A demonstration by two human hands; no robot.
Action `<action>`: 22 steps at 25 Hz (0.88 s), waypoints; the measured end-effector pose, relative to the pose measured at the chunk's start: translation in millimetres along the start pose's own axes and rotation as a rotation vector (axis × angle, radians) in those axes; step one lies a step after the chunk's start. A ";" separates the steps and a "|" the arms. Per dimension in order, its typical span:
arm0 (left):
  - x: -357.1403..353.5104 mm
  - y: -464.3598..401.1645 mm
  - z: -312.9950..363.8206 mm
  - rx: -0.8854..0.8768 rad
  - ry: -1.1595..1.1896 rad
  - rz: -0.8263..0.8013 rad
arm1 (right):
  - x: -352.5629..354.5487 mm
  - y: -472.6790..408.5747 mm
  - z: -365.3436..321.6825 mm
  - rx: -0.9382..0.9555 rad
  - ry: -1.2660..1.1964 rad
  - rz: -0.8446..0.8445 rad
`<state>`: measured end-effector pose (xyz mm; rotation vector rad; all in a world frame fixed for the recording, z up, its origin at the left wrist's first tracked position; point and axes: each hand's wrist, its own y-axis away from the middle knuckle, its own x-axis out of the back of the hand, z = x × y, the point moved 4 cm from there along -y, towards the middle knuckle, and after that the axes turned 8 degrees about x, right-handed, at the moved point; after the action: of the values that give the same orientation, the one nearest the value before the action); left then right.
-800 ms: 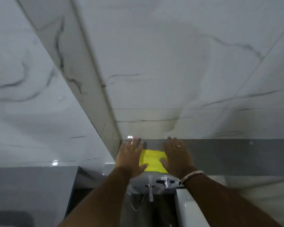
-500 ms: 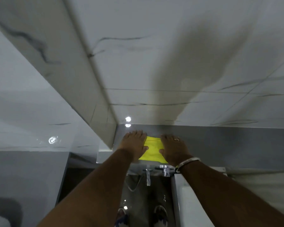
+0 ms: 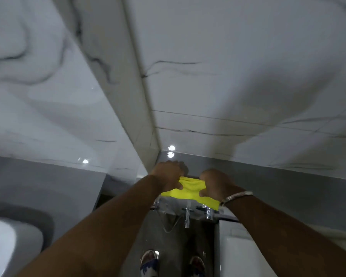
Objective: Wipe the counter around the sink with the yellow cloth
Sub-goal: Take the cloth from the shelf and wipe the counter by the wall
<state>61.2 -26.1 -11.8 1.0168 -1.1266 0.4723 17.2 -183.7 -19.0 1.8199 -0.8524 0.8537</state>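
The yellow cloth (image 3: 188,191) hangs bunched between both hands, just above a narrow shiny ledge (image 3: 172,204) that carries chrome taps. My left hand (image 3: 169,175) grips the cloth's left end with curled fingers. My right hand (image 3: 215,183), with a metal bangle at the wrist, grips the right end. The cloth's lower edge droops toward the ledge. No sink basin shows clearly in this view.
Chrome taps (image 3: 196,213) stick out below the ledge. A white fixture edge (image 3: 238,248) runs along the lower right and a white rounded fixture (image 3: 6,242) sits at lower left. Marble-patterned walls (image 3: 228,76) meet in a corner ahead. My feet (image 3: 172,263) stand on the glossy floor.
Both hands lay flat on the spread cloth against the grey surface before. Now their fingers have closed on it and gathered it up into a bunch. The camera has tilted down.
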 end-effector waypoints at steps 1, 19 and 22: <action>3.6 17.4 -8.6 0.035 0.033 -0.010 | 4.7 2.1 -14.4 0.044 0.001 0.016; -2.5 336.6 -330.1 0.655 0.340 0.282 | 35.0 -135.5 -428.3 0.692 0.139 0.050; -14.8 339.6 -391.9 0.691 0.358 0.294 | 23.8 -185.1 -473.7 0.688 0.179 0.071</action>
<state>-0.6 478.6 91.3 1.2900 -0.7945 1.2880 91.8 310.6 77.5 2.2504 -0.5398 1.4603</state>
